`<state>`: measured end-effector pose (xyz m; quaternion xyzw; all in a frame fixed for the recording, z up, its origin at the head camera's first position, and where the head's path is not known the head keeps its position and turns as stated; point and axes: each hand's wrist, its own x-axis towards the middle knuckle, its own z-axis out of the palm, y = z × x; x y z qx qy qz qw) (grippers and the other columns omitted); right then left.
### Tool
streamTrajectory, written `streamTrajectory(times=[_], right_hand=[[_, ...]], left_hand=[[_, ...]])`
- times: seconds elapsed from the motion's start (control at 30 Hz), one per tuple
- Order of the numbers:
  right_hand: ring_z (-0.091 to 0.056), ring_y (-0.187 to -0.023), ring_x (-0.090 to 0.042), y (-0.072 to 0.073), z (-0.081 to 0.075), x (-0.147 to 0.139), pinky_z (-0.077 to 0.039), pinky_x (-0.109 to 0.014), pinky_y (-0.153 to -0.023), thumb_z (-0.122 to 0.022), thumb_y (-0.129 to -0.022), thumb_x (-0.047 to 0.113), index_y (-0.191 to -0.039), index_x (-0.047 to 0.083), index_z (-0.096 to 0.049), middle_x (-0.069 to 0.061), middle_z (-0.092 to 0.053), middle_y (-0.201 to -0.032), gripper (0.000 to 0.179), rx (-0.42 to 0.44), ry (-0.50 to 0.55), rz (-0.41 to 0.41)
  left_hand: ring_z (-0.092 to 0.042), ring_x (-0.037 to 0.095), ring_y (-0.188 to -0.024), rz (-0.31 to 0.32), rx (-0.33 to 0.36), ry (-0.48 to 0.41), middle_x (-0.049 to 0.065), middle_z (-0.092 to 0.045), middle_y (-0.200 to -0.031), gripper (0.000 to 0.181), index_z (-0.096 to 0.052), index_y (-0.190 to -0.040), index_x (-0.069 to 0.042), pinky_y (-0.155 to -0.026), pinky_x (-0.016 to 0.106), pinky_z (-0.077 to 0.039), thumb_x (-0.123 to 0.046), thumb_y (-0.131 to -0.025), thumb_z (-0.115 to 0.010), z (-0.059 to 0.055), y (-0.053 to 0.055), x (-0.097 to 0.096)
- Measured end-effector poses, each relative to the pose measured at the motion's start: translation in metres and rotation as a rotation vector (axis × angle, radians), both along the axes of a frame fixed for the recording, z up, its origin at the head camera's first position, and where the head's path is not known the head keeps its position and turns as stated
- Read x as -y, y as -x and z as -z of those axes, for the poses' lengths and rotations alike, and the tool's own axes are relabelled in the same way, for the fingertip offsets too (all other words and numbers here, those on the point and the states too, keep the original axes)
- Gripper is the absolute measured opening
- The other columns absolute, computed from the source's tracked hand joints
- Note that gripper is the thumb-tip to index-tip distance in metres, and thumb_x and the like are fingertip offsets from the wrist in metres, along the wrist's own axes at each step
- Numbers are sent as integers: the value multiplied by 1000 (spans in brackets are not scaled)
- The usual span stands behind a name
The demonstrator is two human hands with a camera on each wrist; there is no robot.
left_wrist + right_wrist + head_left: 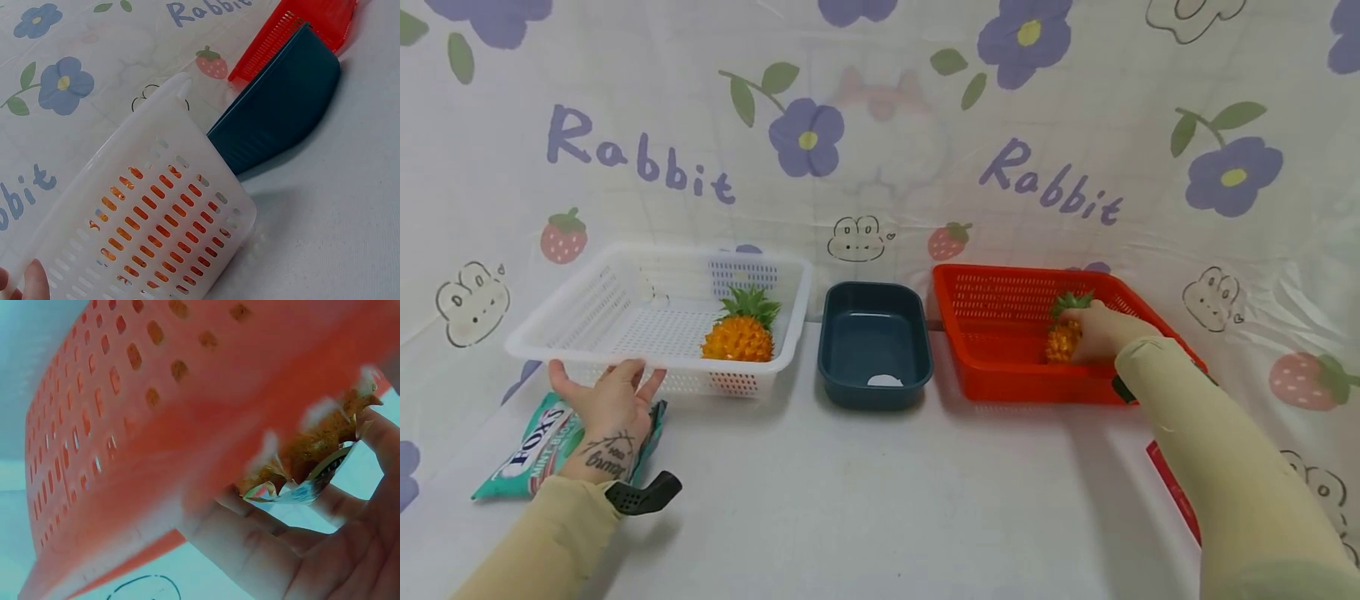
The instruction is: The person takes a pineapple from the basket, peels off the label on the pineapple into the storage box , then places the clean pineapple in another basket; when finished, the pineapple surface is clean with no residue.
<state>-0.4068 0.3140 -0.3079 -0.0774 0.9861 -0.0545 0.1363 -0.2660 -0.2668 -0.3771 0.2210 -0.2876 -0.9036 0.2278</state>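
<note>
Head view: the right hand holds a small pineapple inside the red basket.
The left hand, fingers spread wide, touches the near rim of the white basket; a second pineapple is at its right end. Narrow gaps separate the dark blue bin from both baskets, and white tabletop stretches wide before it. Below the left hand, a teal bag reads "FOX'S" and "MINT"; the backdrop cloth says "Rabbit" twice.

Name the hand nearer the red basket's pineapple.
Right: the right hand grips that pineapple inside the red basket; the left hand is well left, at the white basket's rim.
</note>
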Motion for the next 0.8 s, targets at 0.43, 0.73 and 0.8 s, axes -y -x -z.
streamTrajectory(times=[0.43, 0.73, 0.8], right_hand=[[-39, -107, -45, -11, -32, 11, -44, -62, -79, -77, -67, 25, -138, 14, -38, -34, -19, -135, 82, -44, 40, -42], [-44, -98, -42, -14, -59, 36, -48, -51, -72, -76, -66, 15, -133, 16, -43, -29, -28, -127, 75, -104, 66, -111], [-45, -99, -42, -17, -64, 42, -48, -54, -76, -76, -66, 14, -132, 16, -44, -27, -30, -126, 74, -116, 74, -132]], left_hand=[[-48, 18, -118, -10, -10, 13, -6, -41, -130, 108, -7, -128, -64, -83, 44, -50, 16, -78, -61, 0, 0, -2], [-49, 18, -118, -16, 1, 11, -5, -41, -130, 110, -4, -128, -64, -87, 45, -47, 15, -78, -62, 0, 1, -2], [-49, 20, -118, -23, -17, 19, -4, -41, -131, 111, -5, -127, -65, -88, 46, -47, 14, -76, -65, 10, 7, 2]])
